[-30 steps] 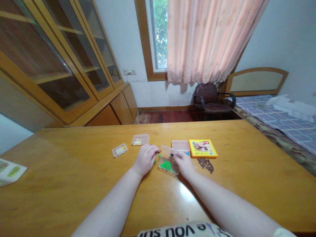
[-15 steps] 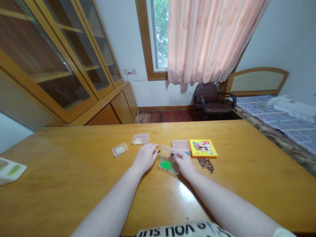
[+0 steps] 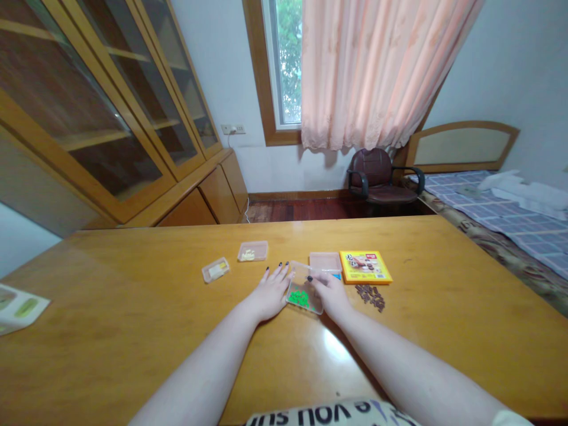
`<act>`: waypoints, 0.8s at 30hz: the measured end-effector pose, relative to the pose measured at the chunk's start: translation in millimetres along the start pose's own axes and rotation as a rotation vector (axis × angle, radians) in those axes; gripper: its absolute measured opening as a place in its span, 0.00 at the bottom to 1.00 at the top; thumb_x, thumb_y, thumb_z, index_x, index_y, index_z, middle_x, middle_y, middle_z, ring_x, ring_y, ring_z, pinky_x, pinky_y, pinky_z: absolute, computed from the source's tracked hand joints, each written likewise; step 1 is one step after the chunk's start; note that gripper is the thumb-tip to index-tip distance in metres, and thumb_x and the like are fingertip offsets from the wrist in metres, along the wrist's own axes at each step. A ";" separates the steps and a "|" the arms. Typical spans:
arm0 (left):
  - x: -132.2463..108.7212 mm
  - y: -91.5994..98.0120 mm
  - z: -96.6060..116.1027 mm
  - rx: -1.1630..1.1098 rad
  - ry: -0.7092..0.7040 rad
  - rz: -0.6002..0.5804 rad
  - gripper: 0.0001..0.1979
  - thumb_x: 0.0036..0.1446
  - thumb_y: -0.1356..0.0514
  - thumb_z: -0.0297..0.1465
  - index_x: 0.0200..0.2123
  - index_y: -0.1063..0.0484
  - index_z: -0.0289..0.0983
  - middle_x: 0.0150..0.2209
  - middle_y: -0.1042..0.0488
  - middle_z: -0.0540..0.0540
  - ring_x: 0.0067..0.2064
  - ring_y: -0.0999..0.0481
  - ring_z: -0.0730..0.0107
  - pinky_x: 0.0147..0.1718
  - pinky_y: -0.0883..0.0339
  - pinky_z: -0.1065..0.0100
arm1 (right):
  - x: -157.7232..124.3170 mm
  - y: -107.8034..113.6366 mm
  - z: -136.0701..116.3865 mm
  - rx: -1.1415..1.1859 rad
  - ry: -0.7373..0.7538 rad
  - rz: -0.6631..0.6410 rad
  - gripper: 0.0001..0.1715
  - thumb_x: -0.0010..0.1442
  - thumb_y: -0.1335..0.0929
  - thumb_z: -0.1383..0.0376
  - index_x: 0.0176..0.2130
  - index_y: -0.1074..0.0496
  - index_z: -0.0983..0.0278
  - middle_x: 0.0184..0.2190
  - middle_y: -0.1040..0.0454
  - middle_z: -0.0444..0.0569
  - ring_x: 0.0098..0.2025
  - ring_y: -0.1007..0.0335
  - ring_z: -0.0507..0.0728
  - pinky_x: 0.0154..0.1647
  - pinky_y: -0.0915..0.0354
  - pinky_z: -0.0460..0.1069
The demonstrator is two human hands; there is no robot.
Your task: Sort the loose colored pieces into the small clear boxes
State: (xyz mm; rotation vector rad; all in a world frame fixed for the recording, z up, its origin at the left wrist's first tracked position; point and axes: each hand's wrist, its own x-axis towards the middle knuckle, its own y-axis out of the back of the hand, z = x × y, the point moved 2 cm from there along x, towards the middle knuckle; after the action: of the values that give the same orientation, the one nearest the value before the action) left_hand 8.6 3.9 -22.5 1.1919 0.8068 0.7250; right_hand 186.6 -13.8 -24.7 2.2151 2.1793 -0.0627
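Note:
A clear plastic box with its lid tilted up lies on the table, and small green pieces are heaped inside it. My right hand grips the box by its right side, with thumb and fingers closed near the lid. Just left of the box, my left hand rests palm down, fingers stretched out and holding nothing; its edge is beside the box's left wall. Whether it touches the wall I cannot tell.
Behind the hands on the wooden table are a small clear box, another with cream pieces, and a clear tray. To the right are a yellow game box and a brown pile of pieces. A white object is at far left.
My left hand has moved slightly down and flattened, its fingers now stretched forward. A green piece beside the box is out of sight. My right hand stays on the box.

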 end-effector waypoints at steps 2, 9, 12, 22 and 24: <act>0.5 -0.8 -0.3 -0.009 -0.014 0.008 0.28 0.58 0.54 0.35 0.62 0.54 0.39 0.64 0.56 0.41 0.65 0.59 0.59 0.59 0.63 0.49 | -0.3 -0.1 -1.4 -0.005 -0.006 0.000 0.12 0.48 0.34 0.58 0.28 0.29 0.65 0.25 0.28 0.46 0.27 0.35 0.54 0.29 0.41 0.48; 6.1 7.9 1.3 -0.103 -0.101 0.169 0.20 0.58 0.50 0.33 0.54 0.38 0.39 0.57 0.39 0.42 0.59 0.42 0.63 0.58 0.51 0.57 | -0.5 0.5 -2.9 -0.034 0.001 0.003 0.13 0.48 0.34 0.57 0.28 0.28 0.65 0.26 0.27 0.48 0.29 0.34 0.55 0.31 0.40 0.48; 7.4 15.4 2.6 -0.139 -0.134 0.222 0.15 0.58 0.49 0.32 0.47 0.31 0.39 0.49 0.30 0.44 0.51 0.33 0.65 0.52 0.42 0.63 | -0.3 0.9 -1.3 -0.036 0.001 -0.004 0.14 0.49 0.34 0.57 0.29 0.28 0.65 0.27 0.26 0.48 0.30 0.34 0.56 0.30 0.40 0.48; 5.1 24.8 -0.7 -0.099 -0.041 0.250 0.07 0.55 0.46 0.30 0.35 0.28 0.39 0.36 0.27 0.47 0.40 0.30 0.67 0.42 0.38 0.66 | -1.6 0.2 -4.2 -0.075 -0.016 0.008 0.14 0.49 0.35 0.58 0.30 0.28 0.66 0.27 0.27 0.48 0.29 0.34 0.55 0.30 0.40 0.48; 4.9 25.1 -1.1 -0.103 -0.032 0.246 0.06 0.55 0.45 0.29 0.35 0.28 0.39 0.35 0.27 0.47 0.40 0.31 0.67 0.42 0.39 0.66 | -2.0 0.2 -5.3 -0.077 -0.011 0.006 0.13 0.49 0.35 0.58 0.29 0.28 0.66 0.27 0.27 0.48 0.29 0.34 0.55 0.30 0.39 0.48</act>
State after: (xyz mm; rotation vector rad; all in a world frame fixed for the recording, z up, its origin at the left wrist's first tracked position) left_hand 8.6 14.2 1.0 1.2178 0.5945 0.9352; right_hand 186.8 -15.5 -19.3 2.1750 2.1314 0.0097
